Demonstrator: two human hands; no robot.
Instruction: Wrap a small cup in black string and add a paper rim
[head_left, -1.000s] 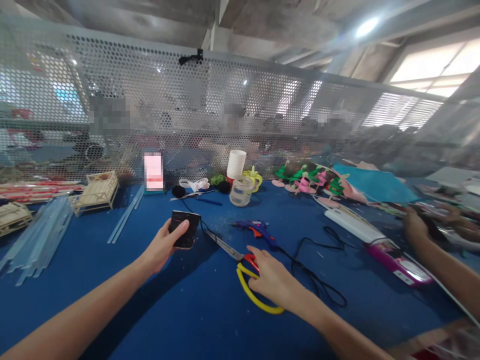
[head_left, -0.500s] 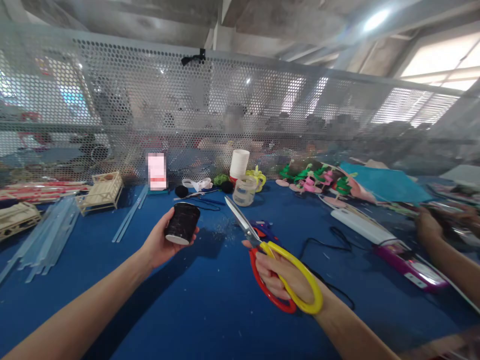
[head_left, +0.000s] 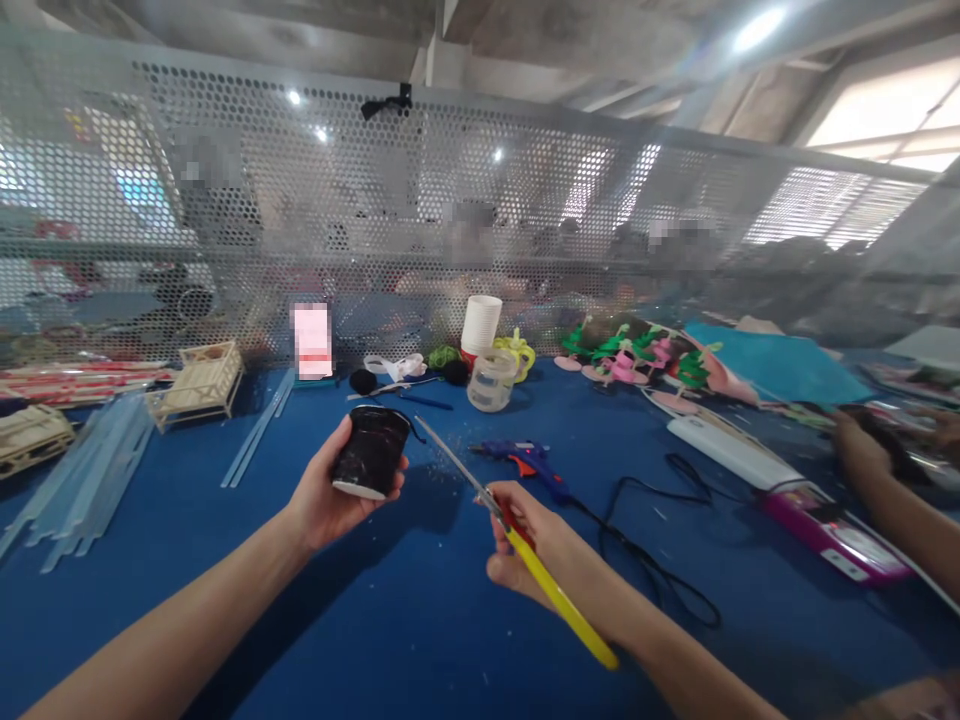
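My left hand (head_left: 326, 487) is wrapped round a paper cup (head_left: 371, 452) covered in black, with its white rim tilted downward. A short dark strand hangs off the cup's upper right side. In my right hand (head_left: 529, 545) is a pair of scissors (head_left: 551, 590) with yellow and red handles, seen almost edge-on. The blades point up and left towards the cup, apart from it. Just beyond my right hand lies a blue glue gun (head_left: 529, 460) with an orange trigger, its black cord trailing to the right.
Glue sticks (head_left: 97, 480) and small wooden frames (head_left: 199, 383) lie left. A phone (head_left: 312, 340), a clear jar (head_left: 491, 380), stacked white cups (head_left: 481, 322) and yarn balls stand behind. At right are green-and-pink pieces (head_left: 622, 360), a purple power strip (head_left: 832, 535) and another person's hand (head_left: 862, 450).
My right hand has turned the scissors edge-on and brought the tips left, nearer the cup. The cup has shifted slightly right. The glue gun is now uncovered.
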